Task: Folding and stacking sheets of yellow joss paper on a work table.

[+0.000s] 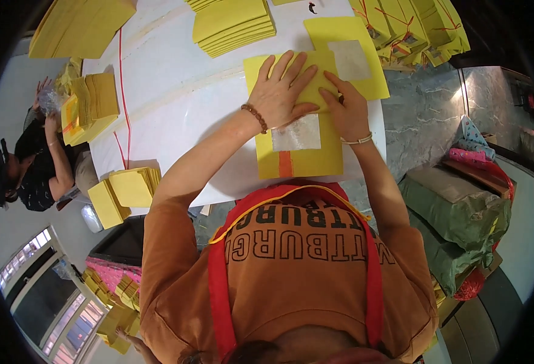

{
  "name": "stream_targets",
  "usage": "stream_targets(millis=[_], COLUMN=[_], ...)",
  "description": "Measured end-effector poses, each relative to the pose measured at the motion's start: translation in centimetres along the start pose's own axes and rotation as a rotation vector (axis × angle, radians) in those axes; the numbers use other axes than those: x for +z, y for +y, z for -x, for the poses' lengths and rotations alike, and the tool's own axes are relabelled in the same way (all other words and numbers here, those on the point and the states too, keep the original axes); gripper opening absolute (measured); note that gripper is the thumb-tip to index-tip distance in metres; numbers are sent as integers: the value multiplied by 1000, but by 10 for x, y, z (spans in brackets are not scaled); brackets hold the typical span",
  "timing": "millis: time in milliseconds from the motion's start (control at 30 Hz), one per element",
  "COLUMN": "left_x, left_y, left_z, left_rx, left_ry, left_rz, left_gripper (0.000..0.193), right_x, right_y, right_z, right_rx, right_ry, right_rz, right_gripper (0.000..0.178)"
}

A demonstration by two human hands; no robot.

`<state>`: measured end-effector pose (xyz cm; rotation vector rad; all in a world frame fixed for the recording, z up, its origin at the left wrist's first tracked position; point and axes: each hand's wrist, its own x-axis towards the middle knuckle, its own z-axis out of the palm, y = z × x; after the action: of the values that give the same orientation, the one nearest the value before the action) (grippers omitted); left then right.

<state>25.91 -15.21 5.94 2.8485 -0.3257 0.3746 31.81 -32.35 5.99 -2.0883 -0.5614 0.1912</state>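
On the white table (176,121) in front of me lies a yellow paper piece (267,161) with a whitish, shiny window-like patch (303,134) and a short orange strip (286,164). My left hand (281,91) presses flat on its upper part, fingers spread. At its right edge is my right hand (347,112), thumb and index finger reaching onto the paper, other fingers curled under. Something small and dark shows between them; I cannot make out what it is. Another yellow piece (373,60) with a pale patch lies partly beneath, at the upper right.
Stacks of yellow paper (233,27) stand at the table's far side and left edge (135,187). Yellow bundles tied with red string (409,30) fill the far right corner. A person (43,158) works at the left. Green-wrapped boxes (455,212) stand on the right.
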Motion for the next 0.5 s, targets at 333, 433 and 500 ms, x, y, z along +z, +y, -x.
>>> stream_targets(millis=[333, 433, 500], left_x=[3, -2, 2], left_y=[-5, -12, -21], left_z=[3, 3, 4], left_rx=[-27, -78, -76], left_ry=[-37, 43, 181], left_rz=[88, 351, 502], left_gripper=[68, 61, 60], right_x=[10, 13, 14], right_y=[6, 12, 7], right_z=[-13, -16, -15], right_rx=[-541, -490, -469], right_ry=[-177, -210, -223], right_rz=[566, 611, 677], right_gripper=[69, 68, 67])
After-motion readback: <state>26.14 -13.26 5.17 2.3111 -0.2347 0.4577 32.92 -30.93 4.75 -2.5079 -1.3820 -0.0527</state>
